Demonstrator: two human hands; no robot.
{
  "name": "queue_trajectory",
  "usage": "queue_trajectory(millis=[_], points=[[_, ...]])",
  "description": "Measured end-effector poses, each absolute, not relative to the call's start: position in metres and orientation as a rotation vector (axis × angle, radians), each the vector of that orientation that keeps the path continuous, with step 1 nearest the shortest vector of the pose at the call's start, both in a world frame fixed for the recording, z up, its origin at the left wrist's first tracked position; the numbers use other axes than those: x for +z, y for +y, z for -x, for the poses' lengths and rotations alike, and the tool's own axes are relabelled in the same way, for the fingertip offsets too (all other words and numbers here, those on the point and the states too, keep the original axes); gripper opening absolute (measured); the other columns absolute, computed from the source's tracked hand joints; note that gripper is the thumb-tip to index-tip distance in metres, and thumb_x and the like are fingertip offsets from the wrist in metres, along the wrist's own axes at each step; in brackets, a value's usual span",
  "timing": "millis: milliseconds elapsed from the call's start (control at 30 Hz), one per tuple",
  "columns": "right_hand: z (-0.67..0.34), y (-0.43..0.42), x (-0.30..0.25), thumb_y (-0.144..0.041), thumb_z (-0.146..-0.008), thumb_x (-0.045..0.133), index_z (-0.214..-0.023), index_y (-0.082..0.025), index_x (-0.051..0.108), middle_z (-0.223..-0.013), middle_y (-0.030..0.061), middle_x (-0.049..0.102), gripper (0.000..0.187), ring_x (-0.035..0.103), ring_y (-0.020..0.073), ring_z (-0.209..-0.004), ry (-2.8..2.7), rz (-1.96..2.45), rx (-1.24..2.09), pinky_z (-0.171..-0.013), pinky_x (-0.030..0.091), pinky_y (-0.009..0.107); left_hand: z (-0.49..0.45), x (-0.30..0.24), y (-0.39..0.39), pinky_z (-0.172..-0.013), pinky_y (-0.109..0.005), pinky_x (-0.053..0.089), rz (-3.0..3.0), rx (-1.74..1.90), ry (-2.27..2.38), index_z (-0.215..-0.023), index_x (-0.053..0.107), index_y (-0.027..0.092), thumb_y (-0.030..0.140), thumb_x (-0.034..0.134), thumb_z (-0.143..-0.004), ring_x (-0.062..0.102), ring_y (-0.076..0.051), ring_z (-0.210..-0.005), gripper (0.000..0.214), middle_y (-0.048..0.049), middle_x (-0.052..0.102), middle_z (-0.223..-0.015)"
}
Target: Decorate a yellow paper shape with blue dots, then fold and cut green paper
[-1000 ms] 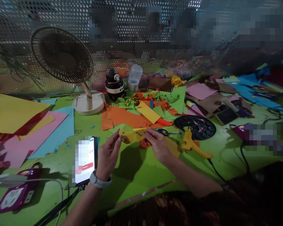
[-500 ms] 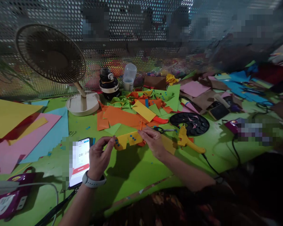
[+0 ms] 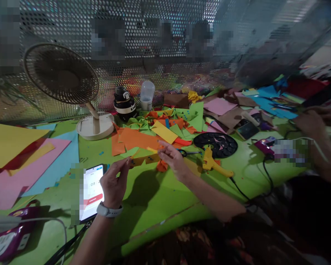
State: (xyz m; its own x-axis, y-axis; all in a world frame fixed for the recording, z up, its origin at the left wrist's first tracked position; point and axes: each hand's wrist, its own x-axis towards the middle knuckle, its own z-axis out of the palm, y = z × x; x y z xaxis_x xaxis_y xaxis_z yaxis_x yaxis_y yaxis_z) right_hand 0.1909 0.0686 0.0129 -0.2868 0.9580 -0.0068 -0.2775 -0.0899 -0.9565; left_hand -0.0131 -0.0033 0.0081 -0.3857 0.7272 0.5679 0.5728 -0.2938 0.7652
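A yellow paper strip (image 3: pixel 140 161) with small blue squares spans the space between my hands, now tilted so its face looks darker. Pinched at its left end is my left hand (image 3: pixel 115 180), wearing a pale watch. My right hand (image 3: pixel 172 160) has thumb and forefinger loosely together at the strip's right side, where a brighter yellow edge shows. Just below those fingers lies a crumpled orange paper scrap (image 3: pixel 162 165). A lit phone (image 3: pixel 92 195) is beside my left wrist. To the right of my right hand are scissors (image 3: pixel 191 152) and a yellow glue gun (image 3: pixel 216 165).
Orange paper (image 3: pixel 138 139) and green scraps heap up behind my hands. A black round tray (image 3: pixel 216 144) stands right of them. At the back are a fan (image 3: pixel 95 127), a dark bottle (image 3: pixel 124 105) and a clear cup (image 3: pixel 147 96). Another person's hand (image 3: pixel 310 123) is at far right.
The yellow strip has tipped from facing me to a flatter, darker angle. My right fingers have loosened and shifted slightly up. Another person's hand has appeared at far right.
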Motion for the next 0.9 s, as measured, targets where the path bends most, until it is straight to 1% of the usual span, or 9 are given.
queue_trajectory(millis=[100,200,267,367,433,500,633,800,900], points=[[-0.186,0.070,0.006,-0.034,-0.066,0.083,-0.120,-0.031,0.065,-0.083,-0.0035,0.059,0.057,0.058,0.0110,-0.080,-1.060,0.804,1.630,-0.076,0.050,0.024,0.010,0.011,-0.002,-0.072,-0.030,0.058,-1.204,1.727,1.614,-0.104,0.072,0.022,0.044,0.068,-0.083,0.071,-0.016,-0.076,0.031,-0.0041,0.075,-0.095],[-0.184,0.069,0.006,-0.033,-0.064,0.085,-0.113,-0.028,0.067,-0.084,-0.0031,0.059,0.052,0.057,0.0110,-0.079,-1.028,0.816,1.573,-0.075,0.050,0.024,0.007,0.016,0.001,-0.068,-0.031,0.058,-0.770,1.533,1.338,-0.117,0.065,0.021,0.056,0.066,-0.081,0.071,-0.017,-0.069,0.051,-0.0038,0.074,-0.086],[-0.184,0.068,0.008,-0.033,-0.065,0.084,-0.111,-0.026,0.067,-0.086,-0.0026,0.060,0.049,0.057,0.0109,-0.079,-1.019,0.843,1.494,-0.074,0.049,0.023,0.005,0.019,0.001,-0.071,-0.032,0.057,-0.635,1.449,1.172,-0.117,0.064,0.019,0.059,0.065,-0.080,0.072,-0.019,-0.073,0.053,-0.0043,0.074,-0.081],[-0.184,0.066,0.009,-0.033,-0.069,0.082,-0.111,-0.025,0.065,-0.088,-0.0022,0.061,0.046,0.058,0.0112,-0.079,-1.010,0.863,1.433,-0.074,0.049,0.024,0.001,0.018,0.001,-0.079,-0.028,0.055,-0.606,1.490,1.059,-0.114,0.066,0.022,0.043,0.076,-0.077,0.072,-0.016,-0.082,0.044,-0.0021,0.075,-0.086],[-0.183,0.065,0.009,-0.033,-0.070,0.081,-0.112,-0.024,0.065,-0.088,-0.0015,0.061,0.046,0.058,0.0117,-0.079,-1.019,0.872,1.429,-0.073,0.049,0.024,-0.001,0.016,0.002,-0.082,-0.023,0.053,-0.600,1.562,1.067,-0.113,0.067,0.024,0.030,0.082,-0.071,0.070,-0.012,-0.085,0.045,0.0006,0.074,-0.089],[-0.183,0.064,0.009,-0.034,-0.070,0.081,-0.111,-0.024,0.064,-0.088,-0.0012,0.061,0.046,0.058,0.0119,-0.080,-1.033,0.869,1.437,-0.071,0.049,0.024,-0.001,0.014,0.003,-0.084,-0.020,0.051,-0.559,1.609,1.075,-0.112,0.068,0.025,0.024,0.084,-0.068,0.069,-0.009,-0.084,0.046,0.0021,0.075,-0.088],[-0.184,0.063,0.009,-0.037,-0.069,0.082,-0.112,-0.026,0.064,-0.097,0.0002,0.065,0.048,0.061,0.0127,-0.087,-0.981,0.862,1.510,-0.076,0.051,0.024,0.001,0.013,0.005,-0.084,-0.020,0.052,-0.461,1.635,1.028,-0.109,0.070,0.026,0.021,0.085,-0.066,0.069,-0.008,-0.081,0.047,0.0036,0.075,-0.084],[-0.185,0.063,0.011,-0.061,-0.077,0.068,-0.114,-0.025,0.063,-0.092,0.0035,0.070,0.052,0.066,0.0186,-0.082,-0.816,0.804,1.781,-0.067,0.053,0.030,0.004,0.016,0.003,-0.079,-0.016,0.053,-0.452,1.663,1.025,-0.107,0.070,0.027,0.020,0.086,-0.065,0.069,-0.007,-0.080,0.046,0.0047,0.075,-0.084],[-0.187,0.061,0.015,-0.053,-0.073,0.074,-0.115,-0.026,0.062,-0.088,0.0015,0.070,0.051,0.066,0.0193,-0.079,-0.811,0.765,1.883,-0.065,0.053,0.030,0.004,0.016,0.003,-0.078,-0.016,0.053,-0.461,1.657,1.047,-0.110,0.070,0.027,0.019,0.086,-0.065,0.069,-0.007,-0.080,0.049,0.0046,0.075,-0.084]])
